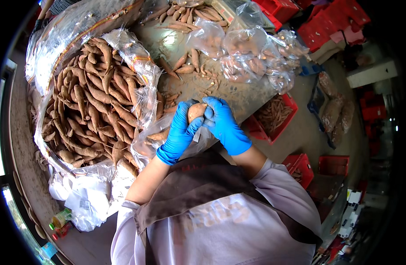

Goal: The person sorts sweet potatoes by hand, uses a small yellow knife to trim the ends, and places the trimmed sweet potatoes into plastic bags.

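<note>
Both of my hands wear blue gloves. My left hand (178, 134) is wrapped around a rounded brown sweet potato (196, 112). The fingers of my right hand (225, 127) are closed at the right end of the same root, touching it. Below my hands lies a clear plastic bag (151, 132) with sweet potatoes in it. Close on the left stands a large open woven sack (150, 71), full of long brown sweet potatoes (93, 102). Several loose roots (186, 69) and small broken pieces (208, 79) are scattered on the tabletop (247, 96) beyond my hands.
Tied clear bags of sweet potatoes (244, 63) crowd the table's far right. More roots (186, 16) lie at the back. A red crate (290, 102) of small roots stands below the right edge. White plastic bags (87, 202) and bottles (60, 220) are at lower left.
</note>
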`<control>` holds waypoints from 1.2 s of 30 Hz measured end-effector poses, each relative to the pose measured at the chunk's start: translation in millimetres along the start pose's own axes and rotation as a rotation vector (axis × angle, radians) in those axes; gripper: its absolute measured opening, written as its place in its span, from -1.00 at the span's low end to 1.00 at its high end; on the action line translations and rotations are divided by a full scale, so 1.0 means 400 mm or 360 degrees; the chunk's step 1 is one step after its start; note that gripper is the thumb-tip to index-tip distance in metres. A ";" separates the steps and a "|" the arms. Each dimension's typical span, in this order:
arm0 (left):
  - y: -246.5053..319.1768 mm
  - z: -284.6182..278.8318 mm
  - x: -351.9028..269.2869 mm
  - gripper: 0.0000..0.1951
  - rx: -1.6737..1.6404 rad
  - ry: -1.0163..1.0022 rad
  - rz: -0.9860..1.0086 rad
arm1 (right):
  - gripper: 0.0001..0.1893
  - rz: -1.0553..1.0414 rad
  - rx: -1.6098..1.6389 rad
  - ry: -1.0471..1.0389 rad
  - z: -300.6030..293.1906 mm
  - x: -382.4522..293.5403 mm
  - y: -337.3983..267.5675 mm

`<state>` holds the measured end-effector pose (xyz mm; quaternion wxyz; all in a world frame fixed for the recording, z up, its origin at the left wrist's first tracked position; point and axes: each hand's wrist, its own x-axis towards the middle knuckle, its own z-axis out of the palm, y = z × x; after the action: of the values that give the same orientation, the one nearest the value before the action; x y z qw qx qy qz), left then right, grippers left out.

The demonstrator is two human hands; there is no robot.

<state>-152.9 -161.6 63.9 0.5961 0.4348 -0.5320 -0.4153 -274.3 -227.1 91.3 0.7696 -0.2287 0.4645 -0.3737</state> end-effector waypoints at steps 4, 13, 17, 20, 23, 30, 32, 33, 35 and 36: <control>0.008 -0.020 0.008 -0.61 -0.0894 0.0161 -0.0472 | -0.87 -0.0408 0.0267 -0.0694 -0.035 0.038 -0.022; 0.022 -0.072 0.000 -0.48 -0.2283 -0.0088 -0.1030 | -0.58 -0.1017 -0.0977 -0.0415 -0.125 0.071 -0.011; 0.082 -0.142 -0.010 -0.52 -0.1288 0.0204 -0.0616 | -0.25 -0.1267 -0.1655 -0.0477 -0.122 0.043 0.094; 0.093 -0.189 -0.042 -0.53 -0.0793 0.0143 -0.0556 | -0.34 -0.1307 -0.2077 -0.0228 -0.147 0.052 0.136; 0.030 -0.170 -0.096 -0.42 -0.0008 -0.0232 -0.0419 | -0.54 -0.0742 -0.1125 -0.0507 -0.205 0.105 0.176; -0.061 -0.171 -0.156 -0.49 0.1431 -0.0340 -0.0260 | -0.80 -0.0601 -0.0918 -0.0319 -0.185 0.099 0.100; -0.070 -0.184 -0.187 -0.50 0.1315 -0.0238 -0.0184 | -0.83 -0.0508 -0.1050 -0.0512 -0.174 0.102 0.081; -0.068 -0.191 -0.203 -0.52 0.1201 -0.0140 -0.0111 | -0.83 -0.0460 -0.1112 -0.0615 -0.161 0.100 0.070; -0.031 -0.194 -0.210 -0.52 0.1182 -0.0175 -0.0201 | -0.81 -0.0307 -0.1044 -0.0602 -0.114 0.137 0.037; -0.023 -0.187 -0.207 -0.52 0.1051 -0.0167 -0.0173 | -0.79 -0.0466 -0.1092 -0.0534 -0.088 0.180 0.050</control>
<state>-86.3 -79.0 28.1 0.3720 0.6101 -0.6438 -0.2736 -277.5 -271.6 21.7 0.6524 -0.5937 0.3927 -0.2602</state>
